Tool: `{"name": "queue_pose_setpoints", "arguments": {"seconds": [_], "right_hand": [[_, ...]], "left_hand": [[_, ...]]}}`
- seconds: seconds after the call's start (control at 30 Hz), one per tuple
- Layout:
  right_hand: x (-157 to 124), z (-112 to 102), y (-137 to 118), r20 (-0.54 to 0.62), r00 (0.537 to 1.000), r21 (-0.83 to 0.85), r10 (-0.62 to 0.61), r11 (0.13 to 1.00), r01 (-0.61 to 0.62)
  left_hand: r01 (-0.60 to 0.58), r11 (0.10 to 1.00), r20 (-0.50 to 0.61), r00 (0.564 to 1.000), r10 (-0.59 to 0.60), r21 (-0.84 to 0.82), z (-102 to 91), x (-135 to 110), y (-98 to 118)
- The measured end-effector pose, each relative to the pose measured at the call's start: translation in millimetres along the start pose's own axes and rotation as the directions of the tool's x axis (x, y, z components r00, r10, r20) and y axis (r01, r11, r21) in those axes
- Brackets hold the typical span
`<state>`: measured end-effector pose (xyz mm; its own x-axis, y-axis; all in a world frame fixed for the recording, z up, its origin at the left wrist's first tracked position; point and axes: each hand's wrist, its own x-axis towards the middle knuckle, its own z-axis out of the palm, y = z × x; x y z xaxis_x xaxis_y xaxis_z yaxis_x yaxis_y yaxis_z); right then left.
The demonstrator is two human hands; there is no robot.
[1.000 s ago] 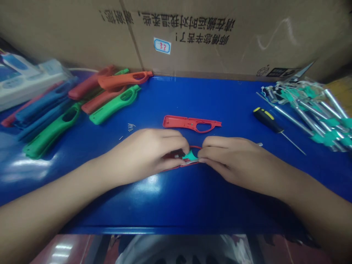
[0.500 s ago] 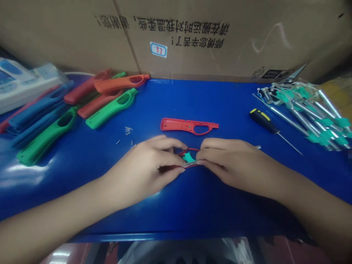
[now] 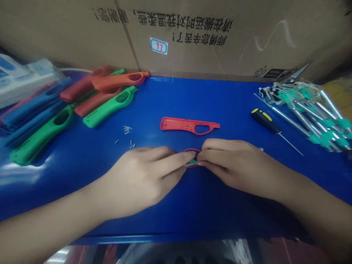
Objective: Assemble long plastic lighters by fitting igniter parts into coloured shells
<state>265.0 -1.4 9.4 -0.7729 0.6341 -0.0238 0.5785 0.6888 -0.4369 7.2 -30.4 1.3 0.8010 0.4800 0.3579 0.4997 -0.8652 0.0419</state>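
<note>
With the right hand [image 3: 233, 161], pinches the right end of a red plastic shell with a looped opening [image 3: 191, 149], thumb and fingertips drawn close together. With the left hand [image 3: 148, 174], covers the shell's left part and stretches the index finger over the loop, near a small teal plastic piece [image 3: 193, 161]; cannot tell whether gripping or merely resting there. Has the shell between both hands, above a glossy blue surface [image 3: 220, 209]. Just beyond, has a red plastic half-shell [image 3: 174, 124], open side up. Leftward, has small silver screws [image 3: 127, 129] and a pile of multicoloured plastic shells [image 3: 78, 90]; rightward, a black-and-yellow-handled screwdriver [image 3: 264, 120] near silver metal tubes with teal parts [image 3: 308, 110].
</note>
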Motion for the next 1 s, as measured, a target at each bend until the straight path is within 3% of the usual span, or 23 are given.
{"name": "queue_pose_setpoints", "arguments": {"seconds": [0.2, 0.47, 0.7, 1.0], "right_hand": [[-1, 0, 1, -0.009, 1.000, -0.011, 0.000, 1.000, 0.000], [-1, 0, 1, -0.004, 1.000, -0.010, 0.012, 1.000, -0.012], [-1, 0, 1, 0.002, 1.000, -0.011, 0.022, 1.000, -0.022], [-1, 0, 1, -0.006, 1.000, -0.027, 0.011, 1.000, -0.011]], "left_hand": [[0.129, 0.945, -0.069, 0.985, -0.157, -0.300, 8.6, -5, -7], [0.259, 0.830, -0.069, 0.940, -0.334, -0.495, 13.8, -1, -2], [0.367, 0.723, -0.027, 0.883, -0.469, -0.586, 16.3, 4, 0], [0.368, 0.732, -0.028, 0.884, -0.467, -0.574, 16.1, 3, 3]]}}
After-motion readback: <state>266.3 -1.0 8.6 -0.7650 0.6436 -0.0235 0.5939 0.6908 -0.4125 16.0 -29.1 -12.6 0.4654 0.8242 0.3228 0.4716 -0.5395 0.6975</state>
